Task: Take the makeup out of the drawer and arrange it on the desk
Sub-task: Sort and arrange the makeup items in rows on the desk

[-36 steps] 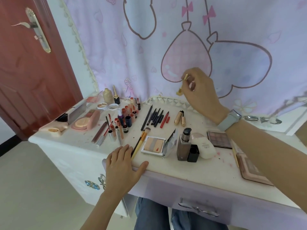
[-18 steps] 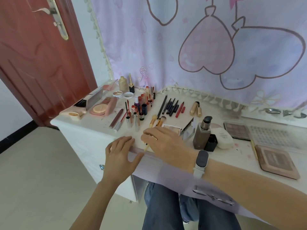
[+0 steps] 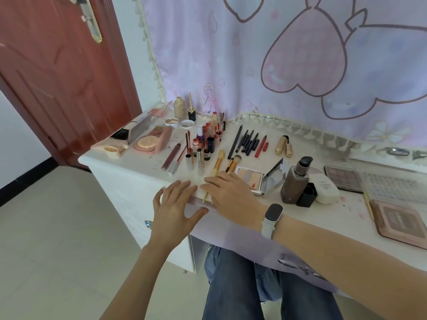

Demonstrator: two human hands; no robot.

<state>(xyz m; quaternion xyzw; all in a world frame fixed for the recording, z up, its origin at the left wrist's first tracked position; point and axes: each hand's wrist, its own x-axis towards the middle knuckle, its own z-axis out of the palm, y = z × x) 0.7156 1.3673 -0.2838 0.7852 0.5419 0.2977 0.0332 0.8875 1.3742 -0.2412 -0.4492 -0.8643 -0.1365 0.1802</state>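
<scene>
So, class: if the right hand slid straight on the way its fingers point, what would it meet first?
The right hand points left across the front edge, so it would probably meet the left hand first; their fingertips already look nearly touching, though depth is unclear.

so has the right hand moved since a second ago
Yes. The right hand came down from up by the curtain to the desk's front edge, now lying flat over the brush handles beside the left hand.
</scene>
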